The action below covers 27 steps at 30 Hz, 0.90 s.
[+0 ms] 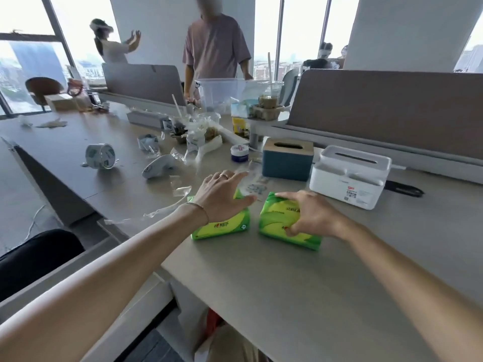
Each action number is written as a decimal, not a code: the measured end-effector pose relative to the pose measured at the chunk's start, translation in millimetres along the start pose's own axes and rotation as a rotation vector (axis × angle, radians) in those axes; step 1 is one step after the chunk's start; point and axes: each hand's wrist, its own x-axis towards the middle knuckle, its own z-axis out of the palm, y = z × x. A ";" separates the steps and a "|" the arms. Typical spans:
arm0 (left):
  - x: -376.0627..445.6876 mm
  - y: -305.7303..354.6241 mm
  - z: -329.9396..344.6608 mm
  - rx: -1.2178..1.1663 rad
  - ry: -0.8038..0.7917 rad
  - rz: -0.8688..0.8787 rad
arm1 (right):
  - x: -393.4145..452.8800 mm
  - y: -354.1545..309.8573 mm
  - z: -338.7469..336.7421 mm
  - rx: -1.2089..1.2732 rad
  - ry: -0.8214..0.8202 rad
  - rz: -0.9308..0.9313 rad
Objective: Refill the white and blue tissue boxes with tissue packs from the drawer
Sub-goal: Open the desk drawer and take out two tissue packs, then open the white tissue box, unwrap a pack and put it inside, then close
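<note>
Two green tissue packs lie side by side on the grey desk. My left hand (pixel 222 197) rests on top of the left tissue pack (pixel 224 227) with fingers spread. My right hand (pixel 311 214) grips the right tissue pack (pixel 277 218) from its right side. Behind them stand the blue tissue box (pixel 287 164) with a wooden slotted lid and the white tissue box (pixel 350 176) with a slotted top, both with lids on. The drawer is not visible.
Clutter covers the desk's left and back: a tape roll (pixel 100 155), a white handheld device (pixel 159 167), a small round tub (pixel 239 153), plastic wrappers, cups and a clear bin (pixel 222 94). Grey dividers (pixel 392 105) run behind the boxes. Two people stand beyond the desk.
</note>
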 end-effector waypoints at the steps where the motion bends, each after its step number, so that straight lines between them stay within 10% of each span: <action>1: 8.5 9.5 1.7 -0.016 0.009 0.019 | -0.9 3.4 -2.9 0.009 -0.016 -0.015; 11: 124.8 118.5 49.2 0.021 -0.024 0.266 | -1.7 116.3 -61.8 -0.077 0.379 0.190; 27: 172.1 181.8 73.1 0.359 0.025 0.477 | -1.2 152.4 -63.1 -0.129 0.416 0.218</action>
